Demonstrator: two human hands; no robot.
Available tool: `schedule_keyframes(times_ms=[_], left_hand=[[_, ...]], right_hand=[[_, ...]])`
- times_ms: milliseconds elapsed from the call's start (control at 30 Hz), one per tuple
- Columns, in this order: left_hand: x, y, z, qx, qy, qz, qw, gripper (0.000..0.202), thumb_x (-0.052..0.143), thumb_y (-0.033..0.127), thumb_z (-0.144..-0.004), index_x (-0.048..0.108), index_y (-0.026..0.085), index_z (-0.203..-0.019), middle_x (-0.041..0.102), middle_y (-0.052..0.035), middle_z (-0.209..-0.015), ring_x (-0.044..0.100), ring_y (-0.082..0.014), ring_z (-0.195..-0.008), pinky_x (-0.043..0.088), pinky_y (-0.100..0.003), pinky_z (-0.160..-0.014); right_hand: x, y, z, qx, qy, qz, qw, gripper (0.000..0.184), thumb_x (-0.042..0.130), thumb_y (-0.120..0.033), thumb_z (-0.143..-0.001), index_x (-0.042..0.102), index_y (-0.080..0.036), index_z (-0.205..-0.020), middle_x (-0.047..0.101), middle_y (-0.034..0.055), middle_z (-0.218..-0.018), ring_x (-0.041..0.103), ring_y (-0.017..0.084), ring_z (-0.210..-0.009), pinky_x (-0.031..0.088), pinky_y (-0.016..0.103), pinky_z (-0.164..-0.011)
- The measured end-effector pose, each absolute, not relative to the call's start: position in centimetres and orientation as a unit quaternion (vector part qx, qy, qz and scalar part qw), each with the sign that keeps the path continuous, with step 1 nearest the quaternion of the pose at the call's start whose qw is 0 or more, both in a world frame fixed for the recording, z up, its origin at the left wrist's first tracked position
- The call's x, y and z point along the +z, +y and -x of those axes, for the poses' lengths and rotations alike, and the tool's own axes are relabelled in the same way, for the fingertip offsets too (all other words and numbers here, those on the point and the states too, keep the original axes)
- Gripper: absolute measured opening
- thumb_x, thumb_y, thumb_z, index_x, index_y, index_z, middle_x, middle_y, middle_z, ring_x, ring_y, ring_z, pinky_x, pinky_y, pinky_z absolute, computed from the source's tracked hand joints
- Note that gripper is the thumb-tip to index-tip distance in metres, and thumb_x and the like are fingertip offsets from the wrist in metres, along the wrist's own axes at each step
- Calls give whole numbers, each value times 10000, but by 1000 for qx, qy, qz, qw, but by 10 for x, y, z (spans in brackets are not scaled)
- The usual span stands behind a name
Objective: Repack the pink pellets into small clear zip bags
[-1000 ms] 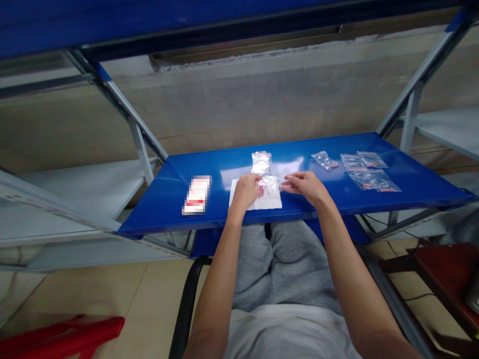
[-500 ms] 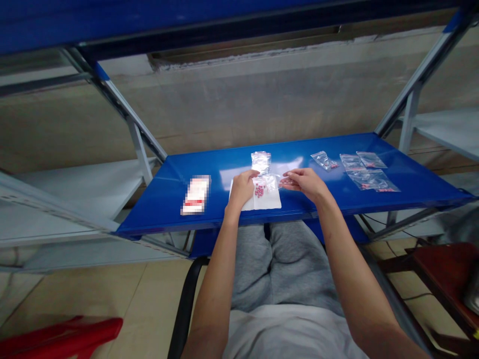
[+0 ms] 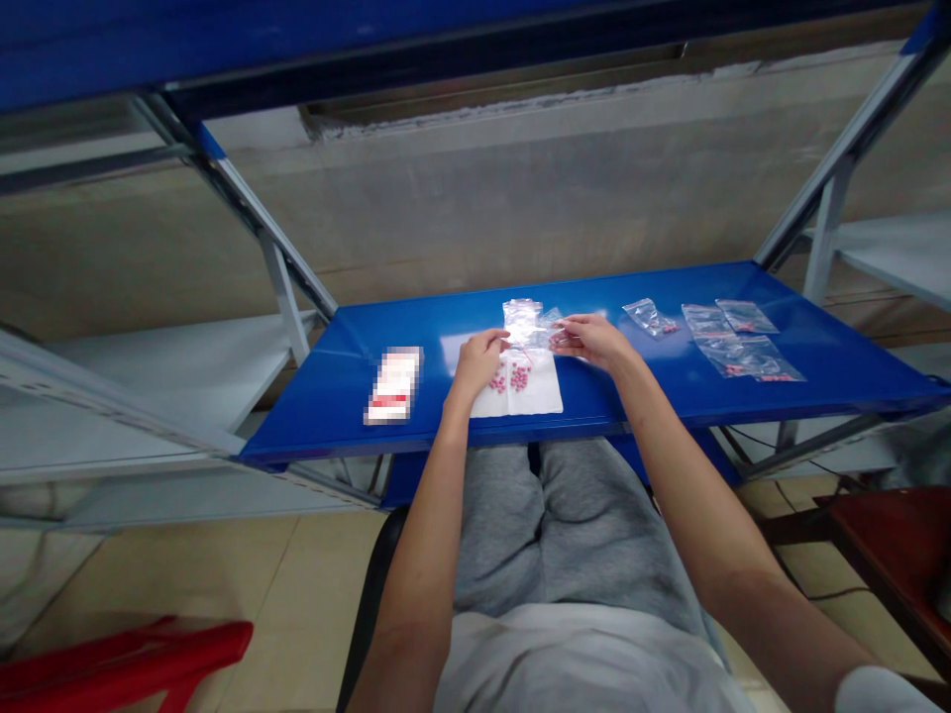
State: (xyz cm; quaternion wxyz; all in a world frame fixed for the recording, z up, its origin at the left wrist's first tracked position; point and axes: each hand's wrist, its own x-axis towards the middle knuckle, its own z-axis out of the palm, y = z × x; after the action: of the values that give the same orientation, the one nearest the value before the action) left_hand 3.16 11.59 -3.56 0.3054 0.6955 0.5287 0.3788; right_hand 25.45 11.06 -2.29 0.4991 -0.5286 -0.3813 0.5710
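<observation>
A clear zip bag (image 3: 536, 340) is stretched between my hands above the paper. My right hand (image 3: 594, 340) pinches its right side, with fingertips and thumb together. My left hand (image 3: 477, 362) is closed at the bag's left edge, though its fingertips partly cover the grip. Below, small pinkish-red pellets (image 3: 520, 377) lie in two groups on a white sheet of paper (image 3: 546, 396). The left group is partly covered by my left hand. Just behind the bag, a stack of flat clear bags (image 3: 521, 311) rests on the blue table.
On the right of the blue table (image 3: 594, 401) lie several clear bags with red pellets inside, one nearer bag (image 3: 649, 319) and a cluster (image 3: 732, 347) farther right. A blurred white and red item (image 3: 395, 384) lies at left. Metal posts (image 3: 806, 198) flank the table.
My right hand has moved slightly left and up, bringing the bag between both hands. More pellets show on the paper, now in two groups. The view has shifted slightly.
</observation>
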Motion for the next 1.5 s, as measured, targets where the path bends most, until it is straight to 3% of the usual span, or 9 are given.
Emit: schedule_keyframes(times_ms=[200, 300, 467, 733, 1300, 1433, 1500], left_hand=[[-41, 117, -28, 462, 556, -581, 375, 258, 438, 244, -999, 608, 168, -1177, 784, -107, -1051, 759, -173, -948, 584, -288, -828], [-43, 111, -24, 462, 563, -573, 375, 275, 413, 280, -1014, 617, 179, -1169, 780, -95, -1048, 756, -166, -944, 585, -279, -819], [-48, 90, -17, 440, 599, -613, 267, 342, 482, 136, -923, 664, 169, -1211, 783, -109, -1121, 734, -204, -1049, 546, -324, -969], [-59, 74, -21, 419, 595, -641, 246, 485, 465, 52, -900, 639, 161, -1338, 765, -123, -1229, 716, -217, -1158, 512, -345, -1068], [-65, 79, -22, 427, 595, -634, 247, 408, 633, 55, -870, 657, 173, -1260, 791, -95, -1131, 755, -197, -1046, 572, -310, -991], [-64, 78, -23, 426, 601, -630, 246, 415, 645, 47, -857, 657, 171, -1253, 791, -95, -1128, 756, -198, -1038, 573, -310, -986], [-64, 78, -23, 425, 602, -630, 245, 411, 651, 54, -858, 655, 164, -1254, 791, -99, -1129, 754, -202, -1044, 571, -314, -988]], right_hand=[[-7, 126, -233, 564, -421, 522, 482, 170, 621, -74, -965, 690, -119, -816, 704, 48, -611, 666, 116, -527, 613, 226, -601], [-7, 124, -221, 554, -450, 511, 479, 152, 659, -88, -945, 688, -125, -800, 707, 48, -635, 675, 120, -535, 628, 246, -623], [-17, 117, -209, 536, -459, 518, 483, 152, 642, -90, -939, 686, -126, -798, 690, 37, -604, 669, 125, -506, 626, 251, -592], [-18, 114, -205, 524, -476, 527, 470, 178, 616, -64, -935, 681, -132, -783, 718, 51, -609, 689, 135, -514, 598, 223, -548], [-15, 113, -207, 479, -530, 545, 440, 177, 621, -124, -951, 692, -129, -788, 743, 68, -690, 694, 131, -557, 570, 213, -542], [-22, 113, -206, 495, -536, 516, 448, 67, 735, -84, -847, 685, -127, -853, 717, 42, -644, 707, 149, -584, 586, 233, -575], [-26, 113, -204, 487, -548, 510, 450, 192, 761, -24, -766, 683, -129, -906, 716, 25, -642, 704, 151, -585, 590, 243, -588]])
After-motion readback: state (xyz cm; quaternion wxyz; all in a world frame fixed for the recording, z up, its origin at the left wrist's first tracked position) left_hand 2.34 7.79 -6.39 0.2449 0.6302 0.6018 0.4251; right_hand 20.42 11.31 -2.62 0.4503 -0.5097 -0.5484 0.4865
